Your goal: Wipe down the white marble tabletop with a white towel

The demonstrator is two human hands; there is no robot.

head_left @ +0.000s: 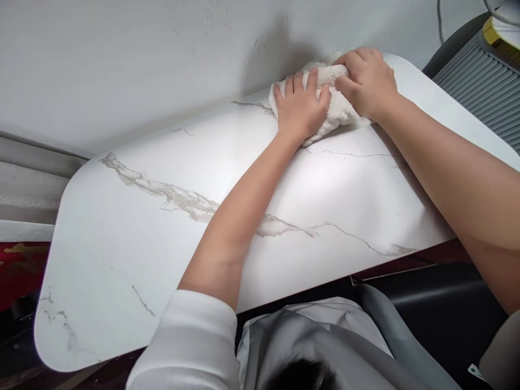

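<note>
A fluffy white cloth point(339, 105) lies bunched on the far part of the marble-patterned tabletop point(122, 233), close to the wall. My left hand point(303, 105) rests on the cloth's left part, palm down, its fingers spread. On the cloth's right side, my right hand point(368, 81) has its fingers curled around a fold, with the thumb toward the middle. Both forearms reach across the white surface. The cloth's underside and some of my right fingertips are hidden.
A pale wall point(142, 65) runs along the table's back edge. Beyond the right end stands a grey ribbed object point(475, 81) with a yellow-edged item point(501, 35) on top. A black padded seat point(439, 314) is below the front edge, and red fabric point(22, 271) shows at the left.
</note>
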